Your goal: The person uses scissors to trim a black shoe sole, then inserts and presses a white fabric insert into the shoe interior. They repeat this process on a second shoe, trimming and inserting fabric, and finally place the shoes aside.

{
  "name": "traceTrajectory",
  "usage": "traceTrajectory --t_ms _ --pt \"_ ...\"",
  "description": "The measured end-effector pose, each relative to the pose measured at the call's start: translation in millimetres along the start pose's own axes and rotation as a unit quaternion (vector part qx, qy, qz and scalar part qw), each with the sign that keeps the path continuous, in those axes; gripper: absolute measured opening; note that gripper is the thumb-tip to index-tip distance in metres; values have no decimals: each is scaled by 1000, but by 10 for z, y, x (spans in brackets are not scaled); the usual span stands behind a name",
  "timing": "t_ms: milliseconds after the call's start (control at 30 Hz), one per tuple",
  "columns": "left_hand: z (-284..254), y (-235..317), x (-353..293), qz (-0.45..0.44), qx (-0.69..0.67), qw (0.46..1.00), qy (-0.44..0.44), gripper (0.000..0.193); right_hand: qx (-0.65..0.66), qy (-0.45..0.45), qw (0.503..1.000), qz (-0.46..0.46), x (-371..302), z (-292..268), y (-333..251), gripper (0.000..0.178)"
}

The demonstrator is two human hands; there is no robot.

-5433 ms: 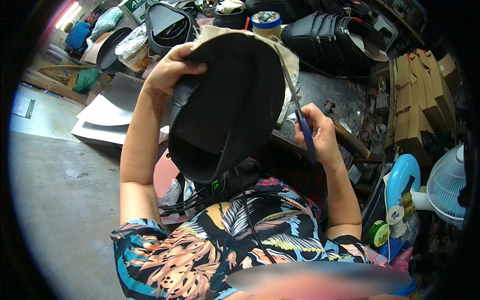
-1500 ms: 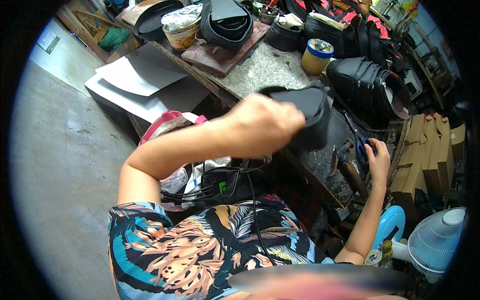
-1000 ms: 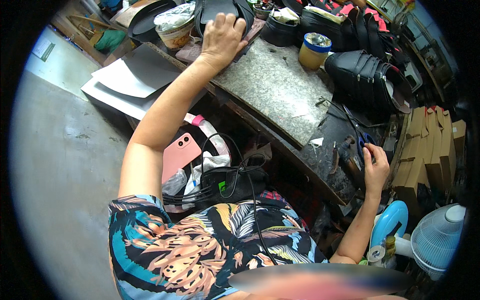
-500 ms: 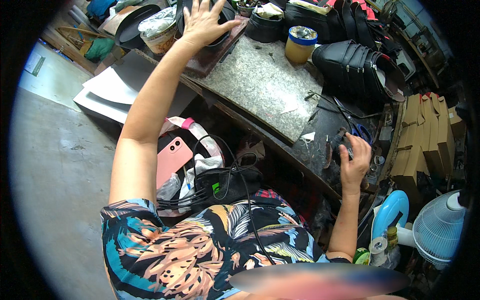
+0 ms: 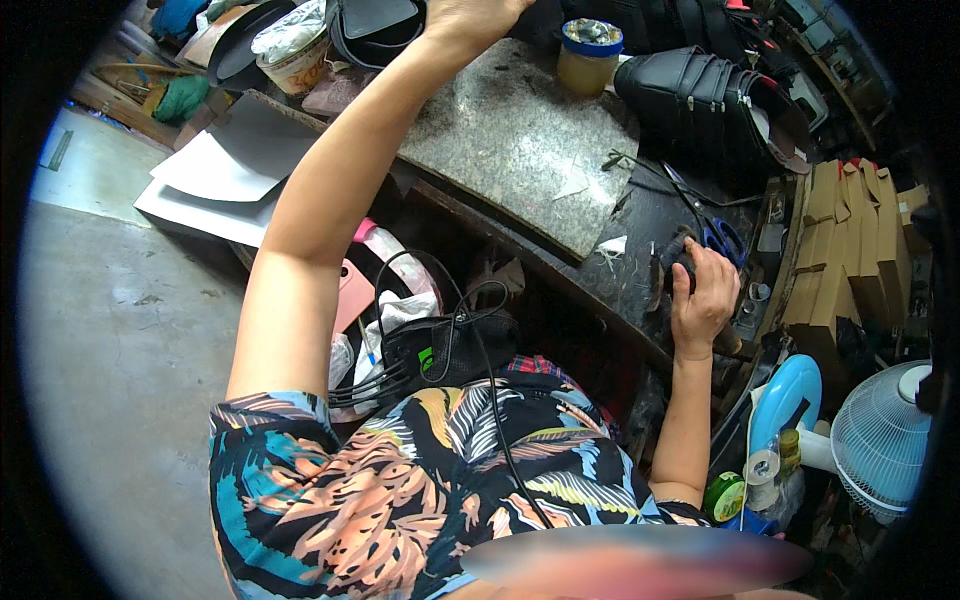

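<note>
My left hand (image 5: 478, 14) reaches over the far side of the bench and is cut by the top edge, so most of its fingers are hidden. Below it lies a speckled grey stone slab (image 5: 510, 150). To its left is a black leather-like piece (image 5: 378, 30). At the bench's right side my right hand (image 5: 706, 303) has its fingers bent around a dark, roundish thing (image 5: 680, 250), whose kind I cannot make out. Just beyond those fingertips are scissors with blue handles (image 5: 722, 240). A jar with a blue rim (image 5: 588, 62) and yellowish contents stands on the slab.
Black strapped leather pieces (image 5: 695, 110) are heaped at the far right. Brown cardboard boxes (image 5: 835, 240) and a white-and-blue fan (image 5: 880, 440) stand on the right. White sheets (image 5: 215, 165) stick out at the left. Below the bench, a black cable (image 5: 480, 345) crosses a pink phone (image 5: 354, 295) area.
My left hand has swept right from the black leather-like piece, its fingers leaving the view at the top. My right hand has closed in around the dark thing. The view has shifted slightly.
</note>
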State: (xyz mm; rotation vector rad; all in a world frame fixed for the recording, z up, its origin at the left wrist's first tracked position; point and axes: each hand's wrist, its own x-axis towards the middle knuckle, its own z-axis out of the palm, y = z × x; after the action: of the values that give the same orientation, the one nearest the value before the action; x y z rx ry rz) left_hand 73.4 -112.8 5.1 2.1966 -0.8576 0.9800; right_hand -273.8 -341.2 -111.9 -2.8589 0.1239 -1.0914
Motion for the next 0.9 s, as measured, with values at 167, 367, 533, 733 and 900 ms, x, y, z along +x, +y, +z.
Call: traceTrajectory --t_ms 167,367,533,733,900 --pt "-894 376 -657 170 20 985 28 41 13 1 1000 -3 -17 4 14 32" --pt "-1195 603 -1576 226 -65 930 -283 29 42 21 997 -53 144 -85 -142 25" --pt "-1166 518 -1665 219 -57 928 -295 32 166 66 976 -126 638 -40 -464 30" --pt "-1161 578 -1594 220 -70 920 -315 41 245 28 957 -150 1204 57 -825 48" --pt "-1182 665 -1566 177 -137 958 -181 46 271 -178 946 -24 1366 119 -730 40"
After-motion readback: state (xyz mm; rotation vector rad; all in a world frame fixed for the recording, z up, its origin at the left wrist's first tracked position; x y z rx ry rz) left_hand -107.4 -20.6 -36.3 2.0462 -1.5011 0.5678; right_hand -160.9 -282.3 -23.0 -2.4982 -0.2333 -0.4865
